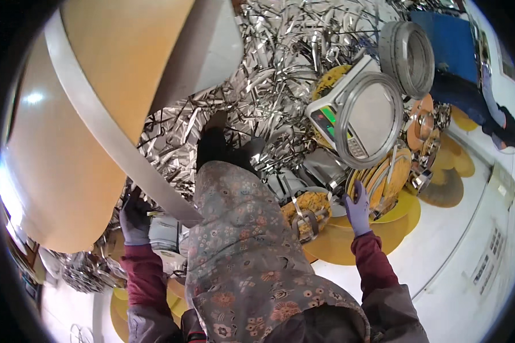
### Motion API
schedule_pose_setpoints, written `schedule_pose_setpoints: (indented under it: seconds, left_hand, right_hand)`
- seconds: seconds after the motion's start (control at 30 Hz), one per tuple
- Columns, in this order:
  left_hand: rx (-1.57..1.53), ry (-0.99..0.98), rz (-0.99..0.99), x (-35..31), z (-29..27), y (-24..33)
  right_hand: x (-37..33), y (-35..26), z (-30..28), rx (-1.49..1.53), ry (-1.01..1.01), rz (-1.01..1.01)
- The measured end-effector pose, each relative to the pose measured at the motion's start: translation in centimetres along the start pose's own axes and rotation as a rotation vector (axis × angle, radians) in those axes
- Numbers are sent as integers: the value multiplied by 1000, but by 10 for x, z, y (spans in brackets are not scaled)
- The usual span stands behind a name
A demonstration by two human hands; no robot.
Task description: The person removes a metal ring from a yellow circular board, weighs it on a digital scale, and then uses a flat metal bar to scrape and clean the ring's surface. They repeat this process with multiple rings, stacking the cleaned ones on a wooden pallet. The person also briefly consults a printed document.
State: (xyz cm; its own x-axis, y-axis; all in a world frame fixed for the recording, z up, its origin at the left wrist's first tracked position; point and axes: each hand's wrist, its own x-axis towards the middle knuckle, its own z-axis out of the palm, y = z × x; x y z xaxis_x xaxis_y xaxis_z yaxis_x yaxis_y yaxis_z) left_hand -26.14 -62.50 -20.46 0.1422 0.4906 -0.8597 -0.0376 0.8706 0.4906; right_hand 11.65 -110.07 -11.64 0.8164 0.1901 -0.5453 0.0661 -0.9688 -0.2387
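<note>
Our right hand (358,209), in a purple glove, is spread open with the fingers up, resting against the edge of a yellow disc-shaped reel (383,180) that leans among others on the floor; it clasps nothing. Our left hand (134,220), in a dark glove, is raised against the underside of a broad pale metal band (97,123) that sweeps down from the upper left; whether the fingers close round the band we cannot tell, since the band hides them.

That band runs along the rim of a large tan drum (68,143), which fills the left of the view and looms over us. Between our arms hangs a floral apron (240,251), worn over dark red sleeves, and one dark boot (214,146) stands at the edge of the scrap.

Just left of the right hand lies a smaller yellow reel (308,212) wound with shiny strapping. Flat yellow discs (349,240) are spread on the pale floor (458,240) beneath it. Above the leaning reel sits a weighing scale (357,117) with a round steel pan and a green-lit display, tilted on the heap. A grey coiled ring (407,57) rests just beyond it, near the top right.

Behind everything a tangled heap of bright metal strip offcuts (269,74) covers the ground from the centre to the top edge. At the far right another person (475,97) in dark trousers stands beside a blue panel.
</note>
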Motion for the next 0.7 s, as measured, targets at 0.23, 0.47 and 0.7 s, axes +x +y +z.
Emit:
schedule_pose_setpoints:
  seconds: [0.23,0.47,0.7]
  left_hand:
    - [127,-64,-202,-19,-39,-20]
    - [269,-307,-384,-38,-2,-44]
    - [705,-197,-177,-56,101,-38]
  right_hand:
    - [71,7,39,-321,219,-72]
    - [79,17,91,-378,356,-7]
    - [77,41,76,-511,360,-216]
